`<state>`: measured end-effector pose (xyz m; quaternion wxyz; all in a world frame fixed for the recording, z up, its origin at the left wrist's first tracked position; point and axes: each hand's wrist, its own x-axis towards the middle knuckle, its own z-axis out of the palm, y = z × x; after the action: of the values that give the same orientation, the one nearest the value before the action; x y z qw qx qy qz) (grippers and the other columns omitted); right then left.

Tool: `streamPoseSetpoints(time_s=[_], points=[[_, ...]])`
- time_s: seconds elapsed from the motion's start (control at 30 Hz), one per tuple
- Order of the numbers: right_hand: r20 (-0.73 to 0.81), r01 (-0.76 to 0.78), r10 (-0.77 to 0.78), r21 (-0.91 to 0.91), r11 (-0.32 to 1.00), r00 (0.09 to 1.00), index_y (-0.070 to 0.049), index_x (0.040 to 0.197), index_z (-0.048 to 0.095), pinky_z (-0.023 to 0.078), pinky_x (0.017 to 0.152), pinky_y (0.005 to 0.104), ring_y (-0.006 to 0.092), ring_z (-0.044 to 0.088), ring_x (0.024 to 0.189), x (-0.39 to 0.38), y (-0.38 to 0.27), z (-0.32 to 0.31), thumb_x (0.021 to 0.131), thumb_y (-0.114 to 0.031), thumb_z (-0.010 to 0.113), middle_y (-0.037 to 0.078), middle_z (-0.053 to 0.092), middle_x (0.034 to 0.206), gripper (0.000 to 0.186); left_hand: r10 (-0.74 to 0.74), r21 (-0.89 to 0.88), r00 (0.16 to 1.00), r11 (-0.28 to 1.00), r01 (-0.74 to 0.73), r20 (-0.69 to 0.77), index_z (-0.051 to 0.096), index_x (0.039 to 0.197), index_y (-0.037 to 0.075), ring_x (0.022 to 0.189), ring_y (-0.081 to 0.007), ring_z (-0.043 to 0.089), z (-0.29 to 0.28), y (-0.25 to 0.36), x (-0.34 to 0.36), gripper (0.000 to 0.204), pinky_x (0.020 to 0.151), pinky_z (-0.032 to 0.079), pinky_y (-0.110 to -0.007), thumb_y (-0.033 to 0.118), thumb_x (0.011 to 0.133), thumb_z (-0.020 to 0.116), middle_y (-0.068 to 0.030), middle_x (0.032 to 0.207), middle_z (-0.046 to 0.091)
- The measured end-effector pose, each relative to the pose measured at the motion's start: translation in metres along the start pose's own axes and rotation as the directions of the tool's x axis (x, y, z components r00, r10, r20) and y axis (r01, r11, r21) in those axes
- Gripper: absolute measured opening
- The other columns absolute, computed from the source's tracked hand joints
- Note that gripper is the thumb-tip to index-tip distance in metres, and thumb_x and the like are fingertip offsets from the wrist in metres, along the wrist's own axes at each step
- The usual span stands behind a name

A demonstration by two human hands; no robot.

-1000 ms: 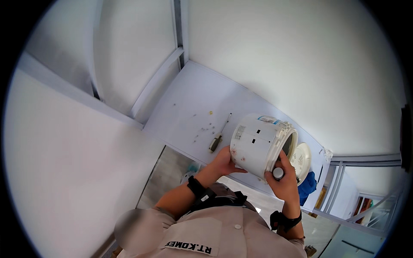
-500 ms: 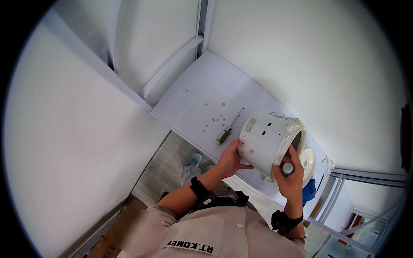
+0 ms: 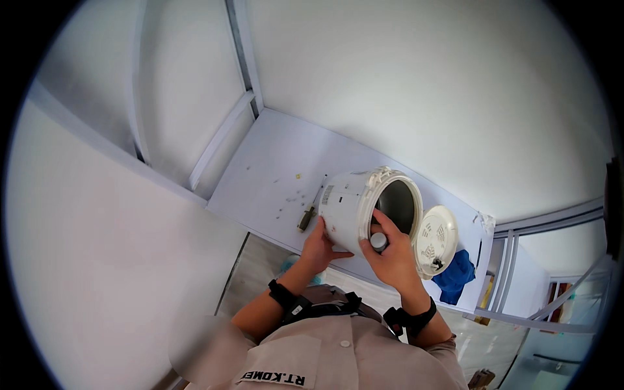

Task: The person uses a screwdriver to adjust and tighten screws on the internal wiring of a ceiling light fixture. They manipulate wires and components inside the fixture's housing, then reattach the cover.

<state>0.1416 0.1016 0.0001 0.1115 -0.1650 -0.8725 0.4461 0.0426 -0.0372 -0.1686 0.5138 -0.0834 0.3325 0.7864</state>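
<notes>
A white rice cooker body (image 3: pixel 344 205) with a small flower print lies tilted on its side, its open end towards the right and a dark hollow inside. My left hand (image 3: pixel 317 248) presses against its closed end from the near side. At the near rim, my right hand (image 3: pixel 392 252) is closed, fingers reaching over the edge into the opening. A short cylinder with a grey round end (image 3: pixel 379 242) shows between its thumb and fingers; its kind is unclear. Beside the body on the right rests a round cream cover with slots (image 3: pixel 437 239).
On the white table (image 3: pixel 260 146), left of the body, lie a screwdriver (image 3: pixel 306 218), several small screws (image 3: pixel 290 200) and a tiny yellow piece (image 3: pixel 298 176). A blue cloth (image 3: pixel 456 276) sits at the right end. White walls and metal frames border the table.
The view has shifted right, bringing more of the cover and blue cloth into sight. The body's open end has turned more towards me, showing more of its inside. Both hands keep their hold.
</notes>
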Motion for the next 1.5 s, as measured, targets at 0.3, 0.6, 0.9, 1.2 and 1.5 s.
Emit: streamPoseSetpoints(time_s=[0.3,0.6,0.9,1.2,1.5], points=[[0.013,0.102,-0.101,-0.058,0.993,0.995,-0.006,0.151,0.054,0.061,0.081,0.0465,0.0416,0.075,0.095,-0.011,0.014,0.007,0.081,-0.007,0.078,0.019,0.078,0.107,0.074,-0.039,0.096,0.991,0.995,0.027,0.129,0.038,0.162,0.018,0.149,-0.0353,0.044,-0.01,0.008,0.006,0.087,0.11,0.044,-0.069,0.081,0.102,0.035,-0.0109,0.161,0.047],[0.068,0.21,-0.202,-0.124,0.97,0.977,-0.006,0.145,0.058,0.061,0.081,0.0472,0.0417,0.073,0.097,-0.018,0.012,-0.001,0.077,-0.006,0.077,0.019,0.076,0.111,0.071,-0.074,0.163,0.985,0.985,0.048,0.158,0.044,0.159,0.017,0.144,-0.0341,0.051,-0.016,0.015,0.014,0.089,0.112,0.044,-0.066,0.083,0.1,0.034,-0.0111,0.155,0.055],[0.085,0.164,-0.168,0.043,0.985,0.982,-0.004,0.133,0.068,0.06,0.093,0.0392,0.0352,0.075,0.107,-0.023,0.02,-0.024,0.08,0.002,0.073,0.015,0.077,0.117,0.053,-0.144,0.159,0.97,0.981,0.114,0.194,0.033,0.166,0.019,0.152,-0.0377,0.042,-0.021,0.019,0.022,0.086,0.114,0.04,-0.072,0.079,0.104,0.027,-0.0123,0.166,0.043],[0.054,0.209,-0.214,0.08,0.975,0.975,-0.007,0.129,0.07,0.061,0.087,0.0374,0.033,0.076,0.101,-0.024,0.031,-0.026,0.079,0.0,0.073,0.012,0.078,0.113,0.051,-0.208,0.127,0.957,0.975,0.185,0.201,0.03,0.167,0.025,0.153,-0.0355,0.041,-0.034,0.022,0.033,0.089,0.113,0.043,-0.069,0.084,0.101,0.024,-0.0088,0.167,0.041],[-0.157,0.194,-0.157,0.262,0.945,0.975,-0.004,0.126,0.07,0.059,0.081,0.032,0.0231,0.077,0.09,-0.023,0.028,-0.055,0.085,0.009,0.069,0.012,0.078,0.097,0.043,-0.235,0.12,0.947,0.97,0.213,0.218,0.03,0.167,0.025,0.151,-0.037,0.044,-0.031,0.029,0.038,0.088,0.109,0.05,-0.067,0.083,0.102,0.021,-0.0093,0.167,0.041]])
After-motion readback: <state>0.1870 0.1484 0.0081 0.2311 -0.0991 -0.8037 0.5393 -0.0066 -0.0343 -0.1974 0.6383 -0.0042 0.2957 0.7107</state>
